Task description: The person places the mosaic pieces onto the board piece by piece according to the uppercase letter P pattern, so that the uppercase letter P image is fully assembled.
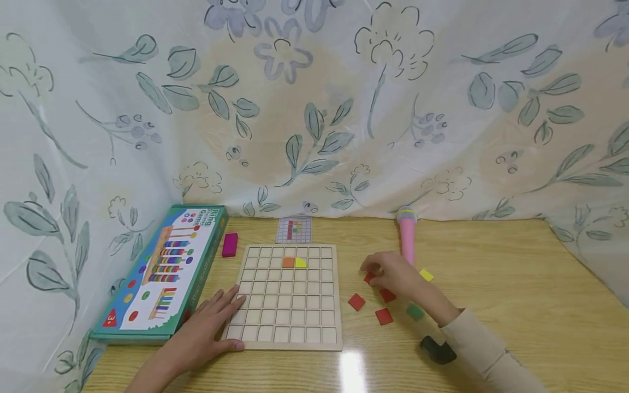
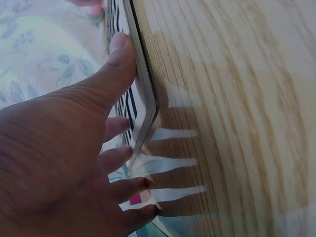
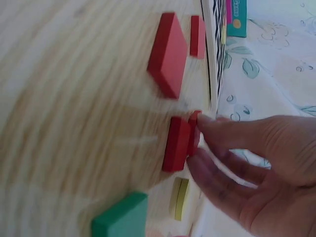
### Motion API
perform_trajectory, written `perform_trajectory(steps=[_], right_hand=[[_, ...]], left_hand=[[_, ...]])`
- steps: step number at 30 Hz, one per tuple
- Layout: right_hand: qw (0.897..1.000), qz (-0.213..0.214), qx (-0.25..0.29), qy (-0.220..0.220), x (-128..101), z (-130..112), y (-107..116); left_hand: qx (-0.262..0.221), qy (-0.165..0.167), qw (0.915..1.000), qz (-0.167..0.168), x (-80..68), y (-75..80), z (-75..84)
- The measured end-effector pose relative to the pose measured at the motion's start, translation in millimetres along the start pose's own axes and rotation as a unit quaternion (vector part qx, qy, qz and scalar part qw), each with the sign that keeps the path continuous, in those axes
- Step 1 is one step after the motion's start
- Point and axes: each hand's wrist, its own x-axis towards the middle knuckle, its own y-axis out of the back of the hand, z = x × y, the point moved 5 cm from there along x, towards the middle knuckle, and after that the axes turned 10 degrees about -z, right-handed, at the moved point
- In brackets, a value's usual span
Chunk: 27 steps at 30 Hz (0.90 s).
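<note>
With our right hand (image 1: 395,274) we pinch a red tile (image 3: 193,138) between thumb and fingers, to the right of the wooden grid board (image 1: 290,303); we cannot tell whether it touches the table (image 1: 535,284). Three more red tiles (image 1: 356,302) lie about it, one just beside it. A green tile (image 1: 415,311) and a yellow tile (image 1: 426,274) lie near our right wrist. We rest our left hand (image 1: 208,325) at the board's left edge, its fingers spread. In the second row from the far side, an orange tile (image 1: 288,262) and a yellow rounded piece (image 1: 300,263) sit side by side.
</note>
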Motion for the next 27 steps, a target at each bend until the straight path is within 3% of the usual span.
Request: perform_trajectory(steps=[8, 21, 27], right_hand=[[0.998, 0.007, 0.011, -0.066, 0.3, -1.2, 0.0], [0.997, -0.016, -0.004, -0.074, 6.8, -5.1, -2.4], [0.999, -0.009, -0.013, -0.042, 11.2, -10.2, -2.2]], left_hand=[[-0.002, -0.001, 1.0000, 0.002, -0.3, -0.9, -0.3], [0.000, 0.002, 1.0000, 0.003, -0.2, -1.1, -1.0], [0.000, -0.003, 1.0000, 0.003, -0.2, -1.3, -1.4]])
